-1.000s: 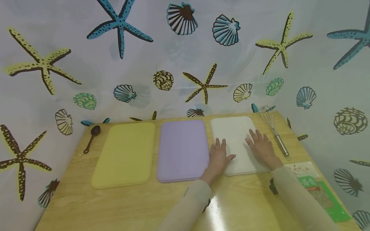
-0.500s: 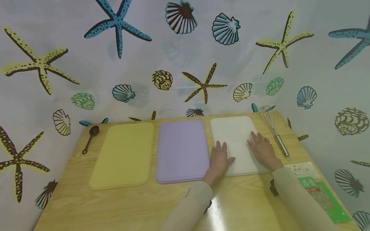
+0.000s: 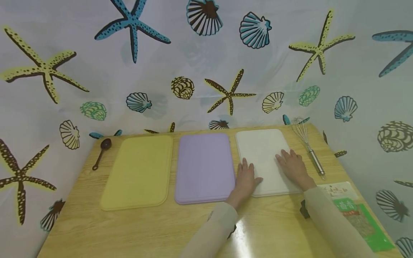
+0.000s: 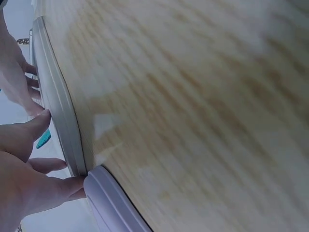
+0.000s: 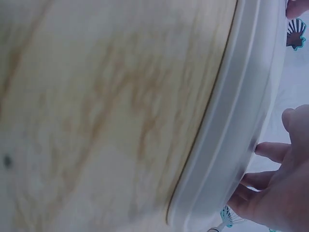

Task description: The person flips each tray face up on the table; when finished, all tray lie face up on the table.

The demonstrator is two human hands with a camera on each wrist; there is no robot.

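A white rectangular board, perhaps a tray or lid [image 3: 261, 147], lies flat on the wooden table. My left hand [image 3: 246, 182] is at its near left side, fingers relaxed. In the left wrist view, the thumb [image 4: 38, 124] touches the white rim and a lower finger reaches the corner of the purple board [image 4: 110, 203]. On the right half of the white board rests my right hand [image 3: 294, 169], fingertips on its surface and slightly bent. In the right wrist view, fingertips [image 5: 270, 151] touch the white board's rim [image 5: 227, 121].
A purple board [image 3: 204, 168] and a yellow board [image 3: 138, 172] lie to the left. Beyond them is a brown spoon [image 3: 102, 152]. A whisk [image 3: 308, 145] lies right of the white board, and a green packet [image 3: 361, 222] near the right edge. Patterned cloth [image 3: 193, 57] hangs behind.
My right hand's fingers have drawn in slightly on the white board. The left hand has come slightly nearer to me along its edge. The boards stay in place; the head view shifts a little.
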